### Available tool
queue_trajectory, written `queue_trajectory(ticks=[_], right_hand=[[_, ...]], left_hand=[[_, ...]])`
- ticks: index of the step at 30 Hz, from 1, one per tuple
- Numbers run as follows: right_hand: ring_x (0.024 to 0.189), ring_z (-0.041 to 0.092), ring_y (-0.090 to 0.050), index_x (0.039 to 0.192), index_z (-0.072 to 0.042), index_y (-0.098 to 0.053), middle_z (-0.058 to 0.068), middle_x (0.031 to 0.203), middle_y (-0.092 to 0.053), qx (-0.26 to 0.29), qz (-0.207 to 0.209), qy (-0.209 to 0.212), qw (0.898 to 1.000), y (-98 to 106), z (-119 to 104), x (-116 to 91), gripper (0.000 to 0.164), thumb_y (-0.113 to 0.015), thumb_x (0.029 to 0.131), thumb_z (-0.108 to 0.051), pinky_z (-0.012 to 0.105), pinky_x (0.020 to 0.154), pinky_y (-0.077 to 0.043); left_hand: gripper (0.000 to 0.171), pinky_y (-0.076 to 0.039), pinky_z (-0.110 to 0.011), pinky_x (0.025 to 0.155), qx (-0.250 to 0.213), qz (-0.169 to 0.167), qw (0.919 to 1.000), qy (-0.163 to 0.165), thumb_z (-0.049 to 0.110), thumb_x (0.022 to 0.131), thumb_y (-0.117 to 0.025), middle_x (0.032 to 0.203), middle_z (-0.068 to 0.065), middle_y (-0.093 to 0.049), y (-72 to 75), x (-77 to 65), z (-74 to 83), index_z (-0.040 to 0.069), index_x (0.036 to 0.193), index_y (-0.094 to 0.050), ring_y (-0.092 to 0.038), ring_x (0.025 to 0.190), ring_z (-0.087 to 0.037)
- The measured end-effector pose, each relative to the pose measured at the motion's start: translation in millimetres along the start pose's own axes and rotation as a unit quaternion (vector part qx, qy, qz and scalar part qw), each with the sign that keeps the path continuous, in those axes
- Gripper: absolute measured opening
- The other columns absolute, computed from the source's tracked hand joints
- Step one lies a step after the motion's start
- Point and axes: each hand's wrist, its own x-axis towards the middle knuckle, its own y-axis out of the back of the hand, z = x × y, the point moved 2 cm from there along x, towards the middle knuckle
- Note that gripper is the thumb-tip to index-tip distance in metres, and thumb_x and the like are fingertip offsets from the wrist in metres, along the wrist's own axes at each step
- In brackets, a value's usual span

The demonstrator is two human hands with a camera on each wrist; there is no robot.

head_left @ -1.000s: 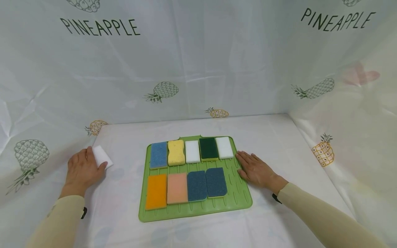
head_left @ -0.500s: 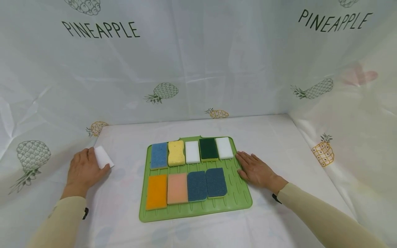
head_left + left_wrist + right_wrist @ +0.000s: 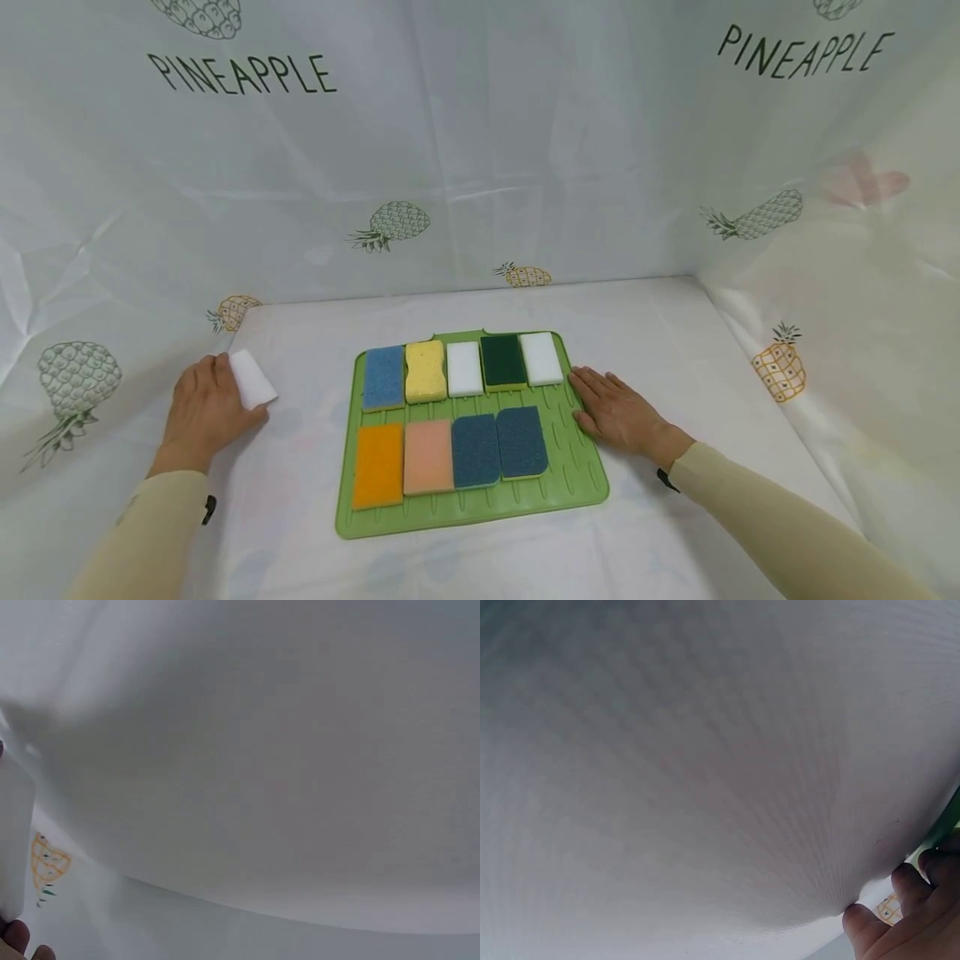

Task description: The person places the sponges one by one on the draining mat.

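At the left of the table, my left hand (image 3: 206,408) pinches a white melamine sponge (image 3: 252,377) between thumb and fingers. In the left wrist view the sponge (image 3: 13,832) shows at the left edge, with fingertips (image 3: 16,934) at its lower end. My right hand (image 3: 618,412) lies with fairly straight fingers against the right edge of a green ribbed mat (image 3: 577,467). In the right wrist view its fingers (image 3: 911,889) press on the cloth beside the green edge.
The mat's back row holds a blue sponge (image 3: 384,377), a yellow one (image 3: 425,371), two white ones and a dark green one (image 3: 503,360). In front lie an orange sponge (image 3: 378,465), a pink one (image 3: 428,456) and two dark blue ones. Pineapple-print cloth walls surround the table.
My left hand has shifted very slightly to the right with the white sponge, and its thumb sits a little lower. The right hand and the sponges on the mat have not moved.
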Motion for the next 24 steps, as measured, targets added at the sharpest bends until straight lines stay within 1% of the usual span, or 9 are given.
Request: queue_trajectory(ticks=[3, 6, 8, 10, 14, 17, 20, 22, 24], right_hand=[[0.157, 0.037, -0.035, 0.164, 0.002, -0.032, 0.019, 0.170, -0.035, 0.000, 0.001, 0.000, 1.000, -0.4, -0.4, 0.0, 0.071, -0.049, 0.110, -0.042, 0.058, 0.125, -0.034], [0.157, 0.037, -0.035, 0.164, 0.002, -0.032, 0.019, 0.170, -0.035, 0.001, 0.003, 0.002, 1.000, -0.8, -0.1, -0.4, 0.071, -0.049, 0.110, -0.042, 0.058, 0.125, -0.034], [0.157, 0.037, -0.036, 0.164, 0.002, -0.033, 0.019, 0.170, -0.035, 0.001, 0.005, 0.003, 1.000, -1.2, 0.2, -0.6, 0.071, -0.049, 0.110, -0.042, 0.059, 0.124, -0.035], [0.156, 0.038, -0.036, 0.163, 0.002, -0.033, 0.020, 0.169, -0.036, 0.003, 0.009, 0.006, 1.000, -1.4, 0.2, -0.6, 0.070, -0.050, 0.110, -0.041, 0.059, 0.124, -0.036], [0.155, 0.039, -0.038, 0.162, 0.003, -0.035, 0.021, 0.168, -0.038, 0.005, 0.015, 0.011, 1.000, -1.0, 0.0, -0.4, 0.069, -0.051, 0.110, -0.040, 0.060, 0.123, -0.037], [0.155, 0.038, -0.038, 0.162, 0.003, -0.035, 0.021, 0.168, -0.037, 0.006, 0.015, 0.012, 1.000, -1.1, 0.3, 0.0, 0.069, -0.051, 0.110, -0.040, 0.060, 0.123, -0.037], [0.156, 0.038, -0.037, 0.163, 0.003, -0.034, 0.020, 0.169, -0.036, 0.003, 0.012, 0.012, 1.000, -1.7, 1.1, 0.1, 0.070, -0.050, 0.111, -0.041, 0.059, 0.123, -0.036], [0.156, 0.038, -0.037, 0.163, 0.002, -0.034, 0.020, 0.169, -0.036, 0.001, 0.012, 0.013, 1.000, -1.6, 1.5, 0.1, 0.070, -0.049, 0.111, -0.042, 0.059, 0.124, -0.036], [0.156, 0.038, -0.037, 0.163, 0.003, -0.034, 0.020, 0.169, -0.036, -0.002, 0.012, 0.013, 1.000, -1.2, 2.0, 0.1, 0.070, -0.049, 0.111, -0.042, 0.059, 0.124, -0.036]], left_hand=[[0.107, -0.033, -0.071, 0.102, 0.003, 0.039, 0.9990, -0.022, 0.034, 0.071, -0.086, 0.122, -0.050, -0.041, 5.9, 5.6, 6.7, -0.030, 0.136, -0.030, -0.037, 0.114, -0.061], [0.106, -0.034, -0.071, 0.100, 0.008, 0.063, 0.9973, -0.037, 0.035, 0.071, -0.084, 0.121, -0.050, -0.041, 12.2, 13.6, 17.5, -0.031, 0.134, -0.032, -0.038, 0.117, -0.061], [0.107, -0.034, -0.073, 0.102, 0.008, 0.067, 0.9968, -0.043, 0.037, 0.071, -0.084, 0.123, -0.052, -0.041, 16.4, 18.9, 26.1, -0.031, 0.135, -0.031, -0.038, 0.122, -0.062], [0.109, -0.033, -0.074, 0.105, 0.007, 0.060, 0.9972, -0.044, 0.039, 0.073, -0.084, 0.128, -0.053, -0.040, 20.5, 23.4, 36.3, -0.029, 0.139, -0.029, -0.036, 0.126, -0.063], [0.106, -0.035, -0.073, 0.107, -0.001, 0.067, 0.9960, -0.059, 0.040, 0.075, -0.079, 0.130, -0.050, -0.041, 27.9, 31.2, 60.1, -0.026, 0.142, -0.029, -0.038, 0.123, -0.062], [0.102, -0.039, -0.069, 0.105, 0.000, 0.093, 0.9920, -0.086, 0.040, 0.076, -0.076, 0.127, -0.047, -0.044, 31.9, 36.5, 79.2, -0.024, 0.141, -0.032, -0.042, 0.117, -0.059], [0.101, -0.044, -0.066, 0.101, 0.006, 0.123, 0.9852, -0.120, 0.042, 0.075, -0.074, 0.124, -0.046, -0.047, 34.9, 41.2, 99.3, -0.024, 0.140, -0.035, -0.045, 0.113, -0.057], [0.100, -0.046, -0.065, 0.100, 0.012, 0.127, 0.9828, -0.134, 0.043, 0.076, -0.074, 0.124, -0.045, -0.048, 37.9, 43.2, 114.3, -0.023, 0.140, -0.036, -0.046, 0.114, -0.056], [0.100, -0.046, -0.065, 0.102, 0.011, 0.121, 0.9818, -0.146, 0.043, 0.076, -0.074, 0.127, -0.045, -0.049, 41.2, 45.1, 129.8, -0.023, 0.141, -0.036, -0.047, 0.116, -0.055]])
